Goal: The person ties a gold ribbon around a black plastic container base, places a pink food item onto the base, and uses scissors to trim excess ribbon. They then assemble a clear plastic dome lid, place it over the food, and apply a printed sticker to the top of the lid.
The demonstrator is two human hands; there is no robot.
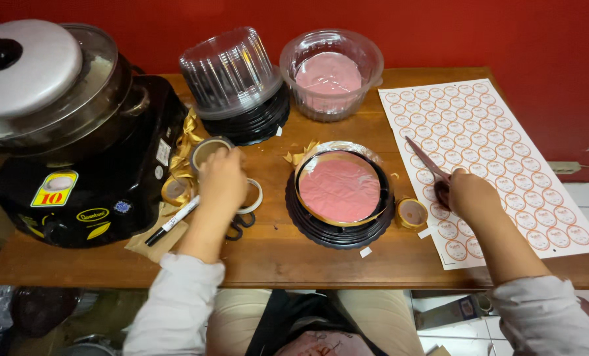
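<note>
My right hand grips a pair of scissors whose blades point up and left over a white sheet of round stickers. My left hand reaches forward, its fingers curled on the rim of a gold ribbon roll. Between the hands sits a pink round cake with a gold collar in a black round tray. A whitish tape roll lies partly under my left hand. A small gold roll rests right of the tray.
On the wooden table are a black marker, black scissors handles, stacked clear dome lids on black bases and a clear bowl holding pink cake. A lidded pot sits on a black stove at left.
</note>
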